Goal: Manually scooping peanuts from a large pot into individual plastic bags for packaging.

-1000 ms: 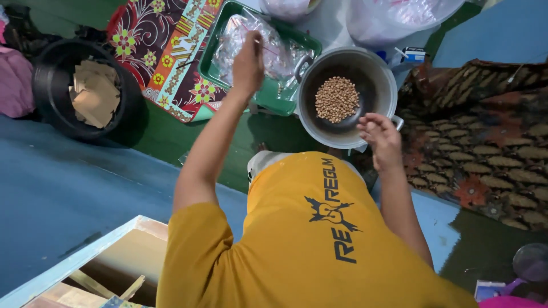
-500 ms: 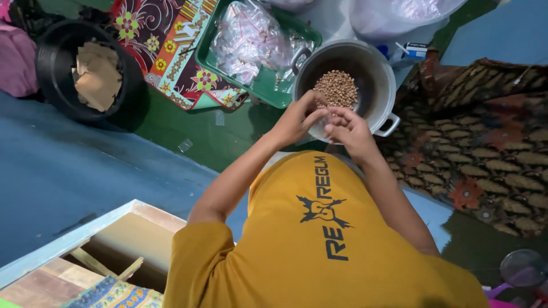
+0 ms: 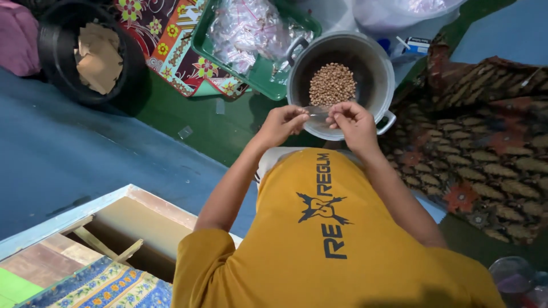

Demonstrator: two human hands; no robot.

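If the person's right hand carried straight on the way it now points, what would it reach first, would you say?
The right hand points up-frame over the pot's near rim, so it would probably meet the heap of brown beans inside the metal pot first; depth is unclear.

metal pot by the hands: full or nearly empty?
Nearly empty. The metal pot holds only a small heap of brown nuts in the middle, with bare wall showing all around. Both hands hold a small clear bag at its near rim.

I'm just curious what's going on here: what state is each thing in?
Left hand: pinching one edge of a small clear bag.
Right hand: pinching the other edge.
Clear bag: empty, held over the pot's rim.
Pot: uncovered, part full of brown nuts.
Green tray: heaped with clear bags.
Black tub: open, brown paper inside.
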